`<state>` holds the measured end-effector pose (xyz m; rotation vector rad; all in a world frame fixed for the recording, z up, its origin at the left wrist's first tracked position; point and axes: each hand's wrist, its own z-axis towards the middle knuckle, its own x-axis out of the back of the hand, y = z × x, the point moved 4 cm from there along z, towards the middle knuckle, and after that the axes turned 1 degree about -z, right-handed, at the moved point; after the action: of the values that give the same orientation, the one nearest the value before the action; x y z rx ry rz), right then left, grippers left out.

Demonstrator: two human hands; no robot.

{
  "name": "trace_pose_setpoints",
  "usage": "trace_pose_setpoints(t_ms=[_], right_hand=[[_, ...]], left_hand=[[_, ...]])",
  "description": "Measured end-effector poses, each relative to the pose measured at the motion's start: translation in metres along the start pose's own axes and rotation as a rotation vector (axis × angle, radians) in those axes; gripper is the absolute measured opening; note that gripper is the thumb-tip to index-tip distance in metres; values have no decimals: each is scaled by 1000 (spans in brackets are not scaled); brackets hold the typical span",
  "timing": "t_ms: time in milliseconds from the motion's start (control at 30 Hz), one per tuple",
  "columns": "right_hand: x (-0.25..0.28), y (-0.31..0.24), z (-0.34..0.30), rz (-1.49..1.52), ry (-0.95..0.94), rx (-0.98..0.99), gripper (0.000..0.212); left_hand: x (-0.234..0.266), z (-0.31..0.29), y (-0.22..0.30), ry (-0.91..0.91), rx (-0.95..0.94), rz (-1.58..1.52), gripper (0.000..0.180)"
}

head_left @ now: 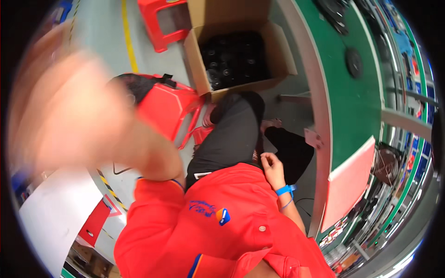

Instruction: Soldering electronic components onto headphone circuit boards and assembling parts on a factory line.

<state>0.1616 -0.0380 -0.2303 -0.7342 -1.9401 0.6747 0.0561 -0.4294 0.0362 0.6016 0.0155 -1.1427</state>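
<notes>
My left hand [76,111] is raised close in front of me on the left, large and smeared by motion. Its fingers are too blurred to show whether they grip anything. Down by my right thigh, beside the edge of the green-topped worktable [345,109], is my right hand [274,170]. Its fingers are curled in loosely, with nothing visible in them. A blue band [284,190] circles that wrist. Under my hands are my dark trousers [225,139] and red shirt [222,199].
An open cardboard box [194,60] of black round parts stands ahead. One red stool [162,109] with a black mesh item [136,85] is at left; another stool [150,23] is farther. The worktable holds a black disc [353,62] and pink sheet [347,185]. A fan [387,164] stands beyond.
</notes>
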Motion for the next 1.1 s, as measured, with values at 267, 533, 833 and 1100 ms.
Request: trace_pose_setpoints(t_ms=[267,533,833,1100], right_hand=[[-79,-124,153,196,-137,210,21],[-143,-77,354,594,-51,-496,50],[-176,95,415,617,-121,-992,88],[-201,109,442,954,-144,-965,104]], left_hand=[[48,-247,-221,447,1433,143,23],[58,-394,-334,357,1833,596,75],[67,-399,-487,-696,1482,946,81],[56,-431,-506,-771,1684,851,81]])
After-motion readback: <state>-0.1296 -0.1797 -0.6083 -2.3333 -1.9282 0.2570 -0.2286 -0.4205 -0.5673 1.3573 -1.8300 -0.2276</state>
